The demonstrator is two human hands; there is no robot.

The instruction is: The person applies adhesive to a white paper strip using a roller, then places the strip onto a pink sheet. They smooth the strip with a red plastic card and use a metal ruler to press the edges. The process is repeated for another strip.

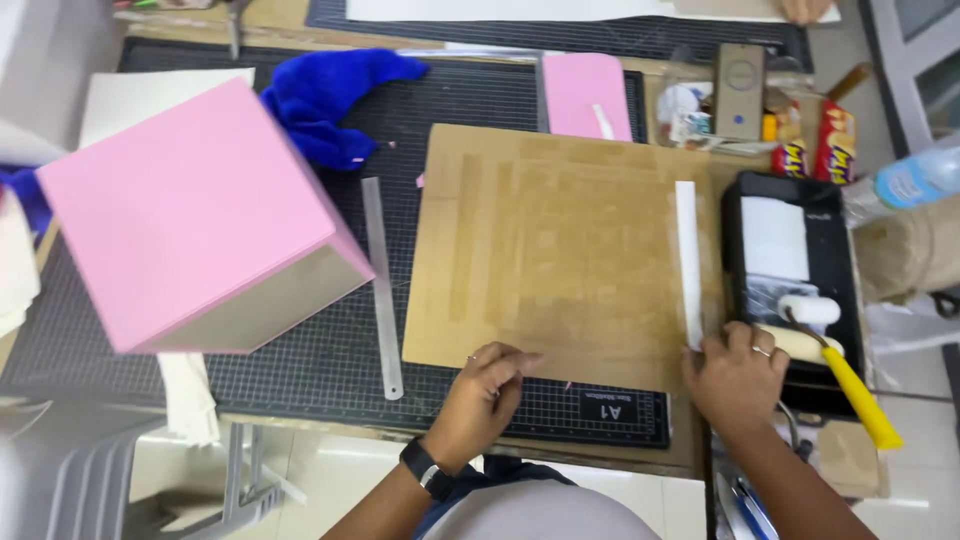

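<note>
White paper strip (687, 262): lies along right edge of brown board (550, 250), near end under right hand (735, 375), fingers curled, pinching it. Left hand (487, 388): loosely curled, empty, resting on board's near edge, well left of strip.

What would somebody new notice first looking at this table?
Most likely the big pink box, tilted at the left over the black cutting mat. Next comes the brown board in the middle, with a white strip along its right edge; the right hand touches the strip's near end and the left hand rests at the board's near edge. A blue cloth lies at the back, and a yellow-handled roller sits in a black tray on the right.
</note>
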